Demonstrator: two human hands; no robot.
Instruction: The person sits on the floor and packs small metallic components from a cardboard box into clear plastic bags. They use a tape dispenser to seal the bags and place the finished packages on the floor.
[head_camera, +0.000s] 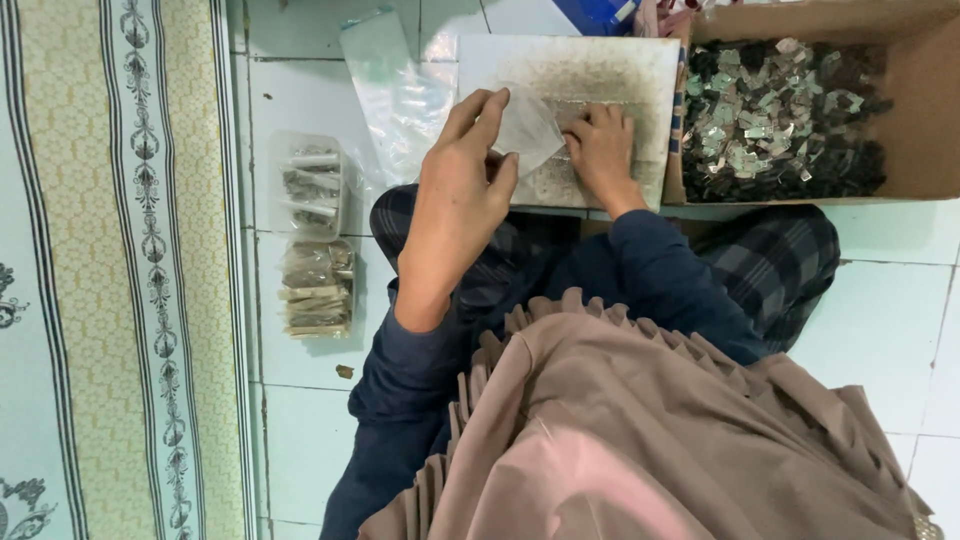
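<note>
- Two hands work over a grey board (570, 70) that rests on the person's lap and the tiled floor (300, 420).
- Left hand (460, 195): thumb and fingers pinch the edge of a small clear bag (527, 128), holding it up just above the board.
- Right hand (600, 150): fingers curled and pressed down on the board, touching the bag's far side; whether they grip anything small I cannot tell.
- Bag: between the two hands, over the middle of the board.
- Just right of the board, touching its edge, stands a cardboard box (930, 100) filled with dark and silvery small pieces (780, 120).
- Left of the board lies a flat sheet of clear plastic (395, 90) on the floor.
- Farther left, well apart from the hands, two filled packets (315, 240) lie one below the other.
- A patterned mat (110, 270) runs along the left edge.
</note>
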